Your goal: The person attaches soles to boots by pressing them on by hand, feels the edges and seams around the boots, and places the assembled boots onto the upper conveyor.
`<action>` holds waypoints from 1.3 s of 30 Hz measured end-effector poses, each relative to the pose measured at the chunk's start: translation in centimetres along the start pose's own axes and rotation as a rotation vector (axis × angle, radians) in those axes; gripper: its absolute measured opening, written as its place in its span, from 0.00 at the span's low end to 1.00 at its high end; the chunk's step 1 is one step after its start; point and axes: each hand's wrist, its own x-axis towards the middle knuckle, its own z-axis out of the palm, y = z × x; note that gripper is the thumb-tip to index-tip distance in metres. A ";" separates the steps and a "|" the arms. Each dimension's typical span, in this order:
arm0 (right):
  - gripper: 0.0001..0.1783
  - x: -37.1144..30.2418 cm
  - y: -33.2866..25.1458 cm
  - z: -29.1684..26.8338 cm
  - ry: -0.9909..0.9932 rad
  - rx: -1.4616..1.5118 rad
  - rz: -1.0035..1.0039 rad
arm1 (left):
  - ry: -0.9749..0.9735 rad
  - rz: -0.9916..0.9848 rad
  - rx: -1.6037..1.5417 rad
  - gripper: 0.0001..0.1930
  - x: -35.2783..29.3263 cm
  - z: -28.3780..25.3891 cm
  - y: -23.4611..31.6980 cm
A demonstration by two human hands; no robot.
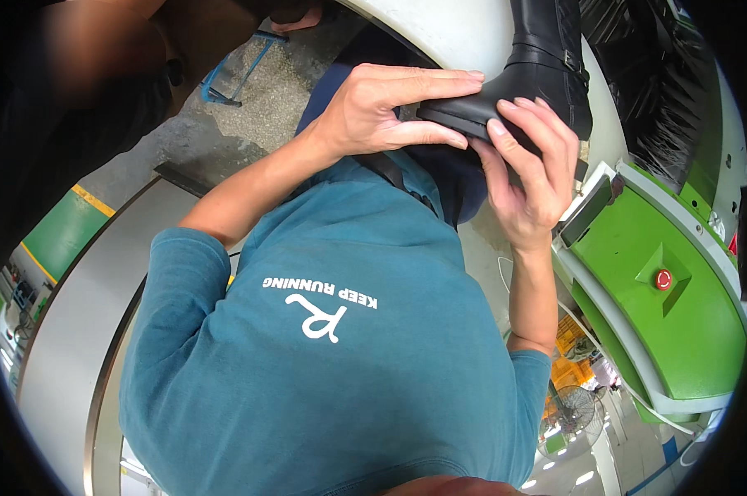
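Note:
A black leather boot (547, 78) with a buckled ankle strap lies at the top right, its toe toward the left. My left hand (381, 107) has the toe between its straight fingers on top and the thumb below, along the sole edge. On the boot's near side is my right hand (534, 161), fingers bent, their tips pressed on the upper and sole edge by the front of the foot. The top of the boot's shaft is cut off by the upper edge of the picture.
A white curved surface (448, 29) lies behind the boot. To the right stands a green machine panel (687, 322) with a red push button (663, 279). Black plastic wrapping (646, 91) hangs at the upper right. A grey-white tabletop (84, 331) curves along the left.

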 end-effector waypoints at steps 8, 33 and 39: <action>0.18 3.0 0.2 -1.5 -0.156 0.218 0.153 | 0.019 -0.090 -0.116 0.30 0.2 -0.2 0.3; 0.18 -0.3 2.6 -2.9 0.032 0.119 0.074 | -0.040 0.139 0.141 0.26 5.3 2.4 1.9; 0.16 2.1 2.9 -4.8 -0.109 0.143 0.142 | -0.014 0.080 0.124 0.23 5.6 2.6 2.1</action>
